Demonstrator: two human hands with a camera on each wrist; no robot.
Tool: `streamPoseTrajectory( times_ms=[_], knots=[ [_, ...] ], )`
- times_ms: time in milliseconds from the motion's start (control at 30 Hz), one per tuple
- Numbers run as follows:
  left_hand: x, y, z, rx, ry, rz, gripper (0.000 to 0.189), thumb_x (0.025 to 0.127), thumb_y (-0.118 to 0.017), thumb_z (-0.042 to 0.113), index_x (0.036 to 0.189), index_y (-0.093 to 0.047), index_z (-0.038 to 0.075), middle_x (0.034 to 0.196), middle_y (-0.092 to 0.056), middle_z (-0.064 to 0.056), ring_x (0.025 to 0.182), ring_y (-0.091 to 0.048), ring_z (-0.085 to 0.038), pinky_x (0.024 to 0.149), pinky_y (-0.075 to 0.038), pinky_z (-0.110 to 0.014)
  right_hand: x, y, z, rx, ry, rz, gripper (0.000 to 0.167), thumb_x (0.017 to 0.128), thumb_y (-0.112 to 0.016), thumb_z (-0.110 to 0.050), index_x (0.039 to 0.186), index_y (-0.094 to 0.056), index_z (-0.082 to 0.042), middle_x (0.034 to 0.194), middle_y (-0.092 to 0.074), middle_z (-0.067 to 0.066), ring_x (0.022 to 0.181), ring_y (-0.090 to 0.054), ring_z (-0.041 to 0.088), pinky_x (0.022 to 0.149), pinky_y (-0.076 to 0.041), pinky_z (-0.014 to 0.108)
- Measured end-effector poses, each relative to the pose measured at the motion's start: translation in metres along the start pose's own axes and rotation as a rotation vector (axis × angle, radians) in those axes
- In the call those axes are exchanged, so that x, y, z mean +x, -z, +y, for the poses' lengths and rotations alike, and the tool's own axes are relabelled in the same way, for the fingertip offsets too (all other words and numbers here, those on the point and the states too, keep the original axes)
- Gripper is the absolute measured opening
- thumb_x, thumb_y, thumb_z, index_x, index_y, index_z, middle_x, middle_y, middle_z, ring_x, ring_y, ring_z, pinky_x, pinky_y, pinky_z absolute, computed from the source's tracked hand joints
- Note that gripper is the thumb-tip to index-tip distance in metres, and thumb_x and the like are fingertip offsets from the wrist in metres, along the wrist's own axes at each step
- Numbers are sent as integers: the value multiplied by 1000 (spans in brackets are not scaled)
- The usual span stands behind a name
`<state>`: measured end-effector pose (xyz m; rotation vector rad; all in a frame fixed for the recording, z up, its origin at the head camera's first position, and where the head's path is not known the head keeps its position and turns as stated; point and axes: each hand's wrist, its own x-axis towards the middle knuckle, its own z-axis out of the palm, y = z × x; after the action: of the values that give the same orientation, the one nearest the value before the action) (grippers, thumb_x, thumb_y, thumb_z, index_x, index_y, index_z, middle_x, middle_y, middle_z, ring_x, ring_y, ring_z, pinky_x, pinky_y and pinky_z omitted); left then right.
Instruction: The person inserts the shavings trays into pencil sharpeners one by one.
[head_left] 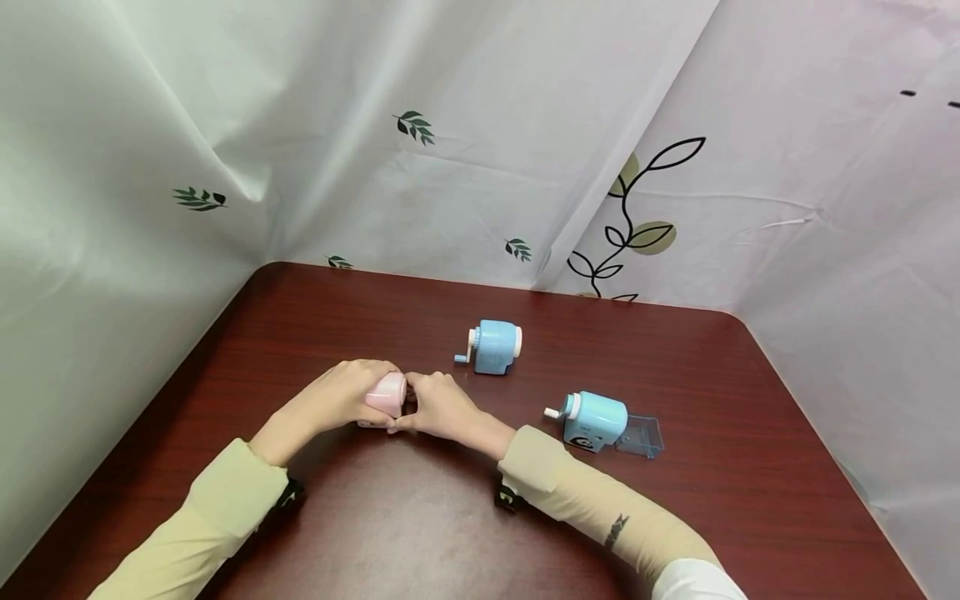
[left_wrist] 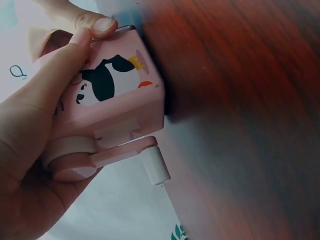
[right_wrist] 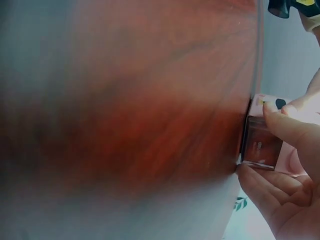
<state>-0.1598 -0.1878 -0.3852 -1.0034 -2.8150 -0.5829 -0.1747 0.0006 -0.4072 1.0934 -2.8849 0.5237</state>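
Note:
A pink hand-crank pencil sharpener (head_left: 386,393) stands on the table, left of the middle. My left hand (head_left: 348,393) grips its body from the left, thumb along the side printed with a black-and-white cartoon animal. In the left wrist view the sharpener's crank (left_wrist: 125,152), with its white knob, points away from my right hand. My right hand (head_left: 444,407) is at the opposite end. Its thumb and fingertips pinch the two sides of the dark see-through drawer (right_wrist: 262,142), which looks seated in the body. The palms hide parts of the sharpener.
A blue crank sharpener (head_left: 495,346) stands farther back. To the right, a light-blue sharpener (head_left: 602,418) has its see-through drawer (head_left: 640,435) sticking out. White leaf-patterned curtains (head_left: 465,192) hang around the dark red table (head_left: 750,483).

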Motion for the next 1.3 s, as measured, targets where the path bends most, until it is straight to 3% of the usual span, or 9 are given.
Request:
streamPoseTrajectory(
  times_ms=[600,767,900,1033,1300],
  knots=[
    [2,0,3,9,68,-8,54,61,-88,30,105,-65,8,89,-66,1,76,-57,-12,69,-49,-32,-1,1,3,28,0,-11,55,71,-81,-48,107,-65,-9,79,-69,-3,63,-57,7,59,-46,19],
    [4,2,3,-19,93,-33,53,62,-88,30,105,-65,8,85,-64,2,73,-55,-12,66,-47,-30,0,5,8,62,24,-52,61,69,-83,-46,115,-65,-9,97,-73,-1,85,-67,8,76,-52,23],
    [4,2,4,-20,99,-41,53,64,-88,30,106,-64,8,86,-63,1,74,-55,-12,67,-47,-31,-3,9,11,97,26,-74,64,69,-84,-43,120,-64,-9,111,-72,0,100,-67,9,85,-52,26],
    [3,2,8,13,96,-14,58,65,-86,36,110,-63,8,94,-64,-3,81,-56,-16,71,-48,-34,-10,15,9,54,12,-48,61,71,-83,-41,120,-64,-10,110,-72,-1,97,-68,9,86,-52,30],
    [8,10,29,25,111,106,74,67,-81,51,123,-60,8,111,-65,-8,100,-60,-21,81,-52,-40,-25,46,7,13,-55,14,47,73,-83,-30,111,-68,-7,102,-73,4,92,-69,15,80,-54,29]
  ],
)
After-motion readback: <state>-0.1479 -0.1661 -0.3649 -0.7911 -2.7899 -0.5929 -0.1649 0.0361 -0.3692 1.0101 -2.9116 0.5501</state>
